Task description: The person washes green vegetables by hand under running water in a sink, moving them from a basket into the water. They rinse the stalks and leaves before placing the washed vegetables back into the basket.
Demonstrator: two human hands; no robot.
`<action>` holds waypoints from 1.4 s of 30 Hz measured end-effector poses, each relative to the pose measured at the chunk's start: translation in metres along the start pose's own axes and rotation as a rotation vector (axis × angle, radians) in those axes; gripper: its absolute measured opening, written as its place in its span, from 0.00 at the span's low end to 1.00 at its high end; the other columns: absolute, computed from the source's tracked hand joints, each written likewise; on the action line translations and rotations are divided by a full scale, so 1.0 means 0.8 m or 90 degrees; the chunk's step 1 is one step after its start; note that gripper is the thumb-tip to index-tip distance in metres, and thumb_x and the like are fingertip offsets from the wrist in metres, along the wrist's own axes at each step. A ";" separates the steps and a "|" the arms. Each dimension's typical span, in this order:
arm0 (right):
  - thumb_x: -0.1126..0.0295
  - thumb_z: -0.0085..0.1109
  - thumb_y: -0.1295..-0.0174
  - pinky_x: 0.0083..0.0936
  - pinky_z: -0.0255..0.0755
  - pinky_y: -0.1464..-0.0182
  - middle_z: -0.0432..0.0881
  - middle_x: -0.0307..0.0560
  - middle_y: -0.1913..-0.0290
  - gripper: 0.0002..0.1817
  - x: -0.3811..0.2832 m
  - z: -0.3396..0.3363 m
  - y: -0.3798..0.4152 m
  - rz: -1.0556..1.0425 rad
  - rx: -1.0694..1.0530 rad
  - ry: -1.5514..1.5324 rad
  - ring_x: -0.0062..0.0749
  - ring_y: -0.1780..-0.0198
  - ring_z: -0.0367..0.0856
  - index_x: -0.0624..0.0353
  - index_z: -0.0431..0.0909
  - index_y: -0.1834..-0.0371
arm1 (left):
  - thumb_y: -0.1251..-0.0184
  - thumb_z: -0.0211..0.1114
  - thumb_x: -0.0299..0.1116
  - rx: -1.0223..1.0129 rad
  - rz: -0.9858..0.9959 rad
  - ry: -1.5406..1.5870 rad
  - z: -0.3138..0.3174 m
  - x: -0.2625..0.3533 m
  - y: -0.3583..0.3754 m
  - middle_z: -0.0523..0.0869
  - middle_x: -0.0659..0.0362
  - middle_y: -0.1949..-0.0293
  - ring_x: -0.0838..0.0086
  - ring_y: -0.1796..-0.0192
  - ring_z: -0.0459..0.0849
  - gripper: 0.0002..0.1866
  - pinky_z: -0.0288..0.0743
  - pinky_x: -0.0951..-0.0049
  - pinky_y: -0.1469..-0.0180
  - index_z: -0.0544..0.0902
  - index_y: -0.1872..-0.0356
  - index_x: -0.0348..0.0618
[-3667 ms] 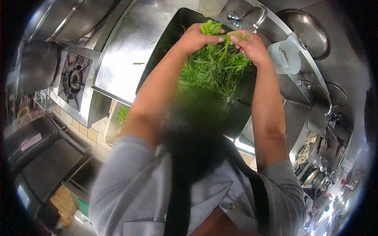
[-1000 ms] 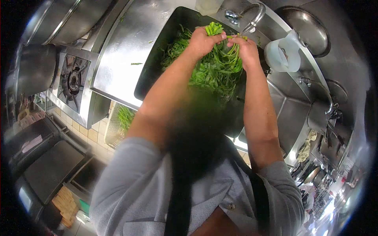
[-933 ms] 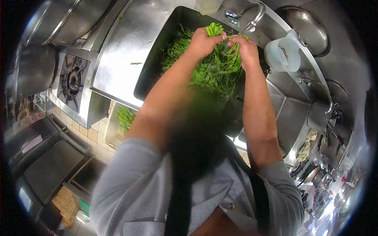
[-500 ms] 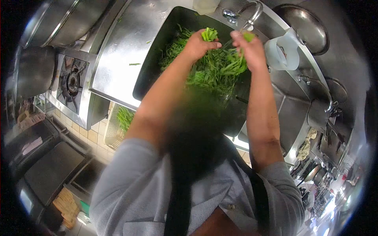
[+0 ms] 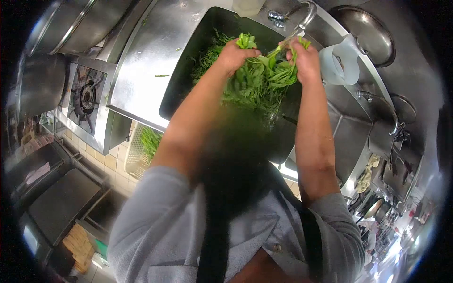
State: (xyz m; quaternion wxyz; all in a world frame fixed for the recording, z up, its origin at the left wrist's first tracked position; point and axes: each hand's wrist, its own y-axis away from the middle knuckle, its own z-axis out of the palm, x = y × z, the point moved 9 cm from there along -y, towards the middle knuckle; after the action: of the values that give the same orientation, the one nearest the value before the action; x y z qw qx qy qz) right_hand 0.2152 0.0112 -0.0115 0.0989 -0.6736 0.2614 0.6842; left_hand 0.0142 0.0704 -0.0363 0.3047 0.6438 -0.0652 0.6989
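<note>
Both hands are over a dark sink basin [image 5: 181,89] heaped with wet leafy greens [image 5: 250,96]. My left hand [image 5: 230,59] is closed around a bunch of leafy greens [image 5: 246,40], its pale cut stems poking out above the thumb. Close to the tap, my right hand [image 5: 304,59] grips more leafy greens [image 5: 283,73] by their stems, and the leaves hang toward the left hand. Feathery darker greens [image 5: 214,52] lie at the basin's left side. A blurred dark shape hides the near part of the basin.
A curved tap [image 5: 309,16] stands behind the basin. A translucent plastic jug [image 5: 339,63] is right of my right hand. Steel drainboard [image 5: 146,52] lies left, with a gas burner [image 5: 87,94] beyond. A basket [image 5: 134,153] of greens sits low by the counter.
My left hand has shifted slightly left with its bunch. The greens in my right hand have swung up and left, now spreading between the hands.
</note>
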 end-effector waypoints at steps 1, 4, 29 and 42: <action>0.62 0.61 0.36 0.22 0.65 0.74 0.84 0.40 0.65 0.11 -0.009 -0.005 0.000 -0.014 -0.007 -0.027 0.19 0.75 0.73 0.56 0.78 0.57 | 0.49 0.74 0.27 0.016 0.002 -0.070 -0.014 -0.008 -0.006 0.87 0.56 0.60 0.69 0.58 0.83 0.17 0.75 0.68 0.51 0.82 0.57 0.36; 0.63 0.62 0.37 0.20 0.64 0.73 0.85 0.40 0.63 0.11 -0.036 -0.010 0.003 -0.021 -0.037 0.000 0.18 0.74 0.72 0.56 0.78 0.56 | 0.47 0.73 0.29 0.061 -0.004 -0.167 -0.039 -0.015 -0.011 0.87 0.57 0.62 0.69 0.59 0.83 0.15 0.76 0.67 0.53 0.83 0.58 0.35; 0.60 0.59 0.38 0.30 0.73 0.67 0.79 0.42 0.72 0.12 0.024 -0.002 -0.002 0.083 0.043 -0.106 0.33 0.68 0.81 0.58 0.79 0.67 | 0.46 0.73 0.42 0.016 0.119 -0.224 0.021 0.018 -0.044 0.89 0.55 0.70 0.69 0.69 0.84 0.17 0.76 0.66 0.59 0.87 0.66 0.37; 0.57 0.68 0.43 0.26 0.76 0.58 0.86 0.51 0.64 0.20 -0.019 0.061 0.014 -0.124 -0.097 0.353 0.32 0.65 0.85 0.61 0.82 0.55 | 0.62 0.82 0.46 0.012 0.056 -0.459 0.028 -0.005 -0.047 0.87 0.45 0.59 0.54 0.56 0.86 0.29 0.79 0.60 0.50 0.85 0.58 0.39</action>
State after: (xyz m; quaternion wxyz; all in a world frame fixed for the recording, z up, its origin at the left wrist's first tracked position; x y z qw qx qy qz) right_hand 0.1683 0.0293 0.0037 0.0385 -0.8620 0.1606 0.4792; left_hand 0.0526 0.0889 -0.0477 0.2260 0.8482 -0.1895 0.4401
